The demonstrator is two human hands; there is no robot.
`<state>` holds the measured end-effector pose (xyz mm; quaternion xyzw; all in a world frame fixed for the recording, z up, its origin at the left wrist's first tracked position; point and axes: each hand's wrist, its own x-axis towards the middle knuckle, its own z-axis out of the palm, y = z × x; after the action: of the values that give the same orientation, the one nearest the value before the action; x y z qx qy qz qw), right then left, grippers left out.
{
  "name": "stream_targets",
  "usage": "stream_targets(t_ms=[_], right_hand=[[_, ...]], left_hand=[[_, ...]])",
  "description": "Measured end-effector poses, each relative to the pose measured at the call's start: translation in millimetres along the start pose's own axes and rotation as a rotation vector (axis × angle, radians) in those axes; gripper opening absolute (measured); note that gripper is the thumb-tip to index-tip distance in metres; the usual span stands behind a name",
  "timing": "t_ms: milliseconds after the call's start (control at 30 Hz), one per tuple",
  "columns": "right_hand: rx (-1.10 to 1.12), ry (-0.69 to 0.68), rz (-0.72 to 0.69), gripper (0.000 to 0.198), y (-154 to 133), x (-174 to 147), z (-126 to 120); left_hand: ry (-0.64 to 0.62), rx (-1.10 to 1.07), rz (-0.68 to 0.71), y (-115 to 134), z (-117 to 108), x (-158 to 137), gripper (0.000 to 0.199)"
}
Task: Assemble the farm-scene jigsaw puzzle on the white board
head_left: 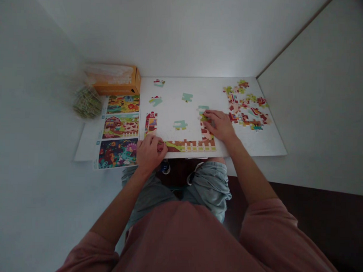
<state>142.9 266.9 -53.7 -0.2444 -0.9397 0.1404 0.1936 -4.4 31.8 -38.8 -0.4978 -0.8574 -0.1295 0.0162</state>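
A partly joined jigsaw puzzle [178, 146] forms a U-shaped border at the table's front, with a white fence along its bottom strip. My left hand [151, 151] lies over its lower left corner, fingers curled and thumb against the pieces, hiding that corner. At the top of the right column, my right hand [222, 125] has its thumb and fingers closed on a puzzle piece [203, 108] with a pale green top. Inside the border lies a loose pale green piece [180, 125]. Another green piece [187, 97] is farther back.
Two more loose pieces, one red and green [155, 100], lie at the back left. Several mixed pieces [249, 108] are heaped on the right. Picture cards [121, 126] lie left, below an orange box [118, 79] and a blurred bundle [87, 103]. Walls border the white table [252, 144].
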Motion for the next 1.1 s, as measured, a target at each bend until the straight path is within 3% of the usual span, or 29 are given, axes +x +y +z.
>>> stream_targets(t_ms=[200,467,800,933,1100], right_hand=[[0.067,0.119,0.044,0.027,-3,-12,-6],[0.017,0.067,0.093,0.024,-15,-55,-9],[0.007,0.112,0.093,0.023,-16,-54,-2],[0.000,0.120,0.093,0.022,-16,-55,-1],[0.003,0.125,0.079,0.022,-18,-54,-1]], left_hand=[[-0.015,0.009,0.008,-3,-1,-1,0.024],[-0.079,0.005,0.136,-4,-3,-7,0.025],[-0.065,-0.042,0.188,2,-21,-8,0.026],[-0.001,-0.095,0.088,-24,-32,-7,0.024],[0.120,-0.117,-0.187,-97,-45,-7,0.023]])
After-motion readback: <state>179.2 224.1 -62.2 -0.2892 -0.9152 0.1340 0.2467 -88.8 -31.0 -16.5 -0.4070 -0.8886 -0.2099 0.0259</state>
